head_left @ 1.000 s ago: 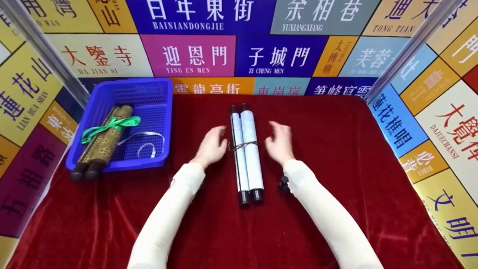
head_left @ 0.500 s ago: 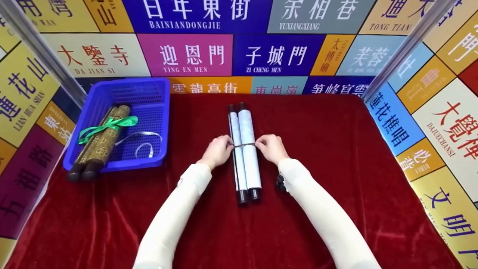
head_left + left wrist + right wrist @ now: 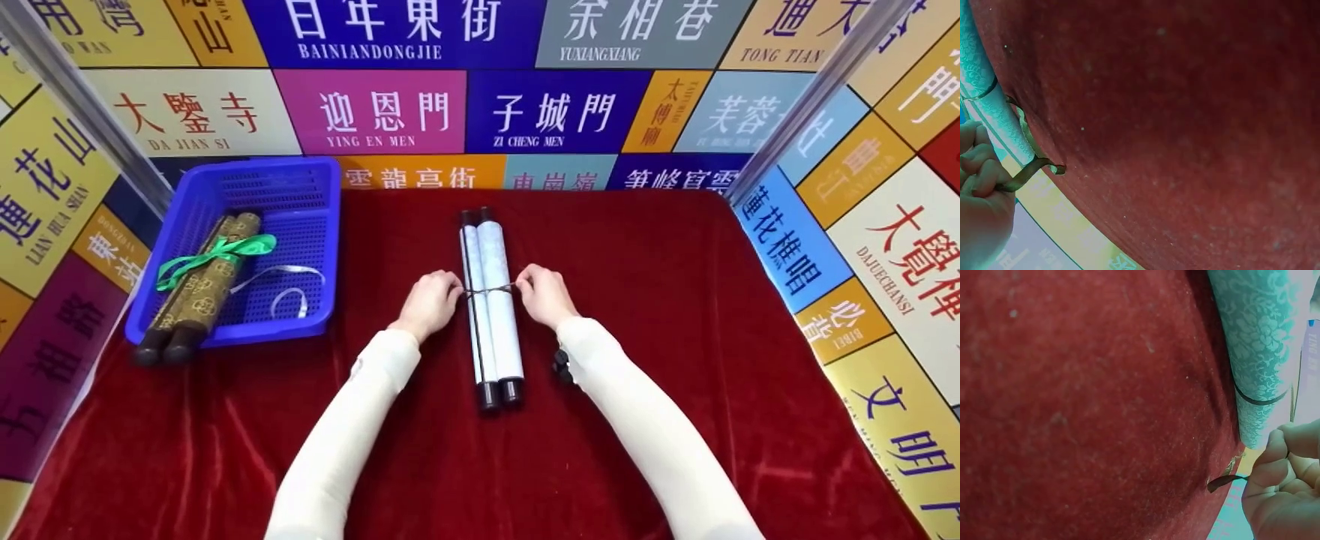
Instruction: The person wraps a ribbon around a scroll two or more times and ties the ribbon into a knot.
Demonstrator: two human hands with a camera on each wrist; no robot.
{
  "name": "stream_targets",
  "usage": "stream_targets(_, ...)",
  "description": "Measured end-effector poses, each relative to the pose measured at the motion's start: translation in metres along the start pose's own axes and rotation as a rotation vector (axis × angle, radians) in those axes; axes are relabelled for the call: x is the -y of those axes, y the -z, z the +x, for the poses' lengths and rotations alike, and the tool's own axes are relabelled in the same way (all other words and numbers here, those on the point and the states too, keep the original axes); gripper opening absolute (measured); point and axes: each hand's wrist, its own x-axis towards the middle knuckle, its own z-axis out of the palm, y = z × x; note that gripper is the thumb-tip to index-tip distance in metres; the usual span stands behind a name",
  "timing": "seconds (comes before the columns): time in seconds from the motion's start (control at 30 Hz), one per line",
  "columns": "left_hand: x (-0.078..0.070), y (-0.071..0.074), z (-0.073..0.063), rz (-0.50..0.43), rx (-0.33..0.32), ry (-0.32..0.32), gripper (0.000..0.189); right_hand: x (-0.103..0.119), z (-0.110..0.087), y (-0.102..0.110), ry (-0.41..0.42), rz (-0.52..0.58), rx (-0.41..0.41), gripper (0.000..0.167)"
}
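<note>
A pale blue hanging scroll [image 3: 508,330] with a floral pattern lies on the red cloth, its two rolls side by side with black knobs at the ends. A dark ribbon [image 3: 489,289] runs around its middle. My left hand [image 3: 430,301] pinches one end of that ribbon on the scroll's left side. On the other side my right hand [image 3: 547,295] pinches the opposite end, and the ribbon looks taut between them. The left wrist view shows a loose tail of the ribbon [image 3: 1027,173] sticking out of the left fist. Another ribbon tail [image 3: 1223,482] sticks out from the right fingers.
A blue plastic basket [image 3: 327,247] stands at the back left. Inside lean brown-gold rolls [image 3: 214,283] tied with a green ribbon [image 3: 251,244], their knobs over the front rim, beside a white ribbon [image 3: 301,268]. Printed panels [image 3: 555,112] wall the table's back and sides.
Both hands came in from beside the scroll and took hold of the ribbon. Since then they have drawn slightly apart, pulling it tight. The scroll and basket stay in place.
</note>
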Motion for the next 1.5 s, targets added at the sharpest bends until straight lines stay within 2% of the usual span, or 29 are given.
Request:
stream_targets(0.2, -0.003, 0.003, 0.001, 0.029, 0.062, 0.031, 0.021, 0.0, -0.001, 0.002, -0.049, 0.022, 0.072, 0.016)
stream_targets(0.4, -0.008, 0.005, 0.0, 0.008, 0.206, 0.098, 0.027, -0.001, -0.002, 0.001, -0.123, 0.038, 0.169, 0.023)
stream_targets(0.53, -0.009, 0.004, 0.0, -0.018, 0.263, 0.107, 0.036, -0.001, -0.002, -0.001, -0.142, 0.055, 0.222, 0.039)
stream_targets(0.6, -0.009, 0.003, 0.0, -0.04, 0.261, 0.124, 0.041, -0.001, -0.002, -0.002, -0.149, 0.073, 0.242, 0.045)
stream_targets(0.7, -0.008, 0.002, 0.0, -0.076, 0.242, 0.157, 0.044, 0.001, -0.004, -0.002, -0.172, 0.11, 0.248, 0.045)
stream_targets(0.83, -0.008, -0.001, 0.001, -0.101, 0.216, 0.166, 0.041, 0.003, -0.005, -0.002, -0.189, 0.127, 0.274, 0.039)
stream_targets(1.0, -0.007, -0.004, 0.002, -0.114, 0.199, 0.171, 0.033, 0.003, -0.005, -0.004, -0.184, 0.144, 0.292, 0.041)
stream_targets(1.17, -0.006, -0.007, 0.0, -0.153, 0.188, 0.204, 0.032, 0.002, -0.004, -0.006, -0.197, 0.171, 0.297, 0.039)
stream_targets(1.33, -0.007, -0.012, -0.003, -0.236, 0.147, 0.244, 0.035, 0.004, -0.004, -0.005, -0.193, 0.174, 0.288, 0.031)
stream_targets(1.5, -0.009, -0.016, -0.003, -0.312, 0.125, 0.239, 0.031, 0.006, -0.003, -0.004, -0.175, 0.133, 0.26, 0.022)
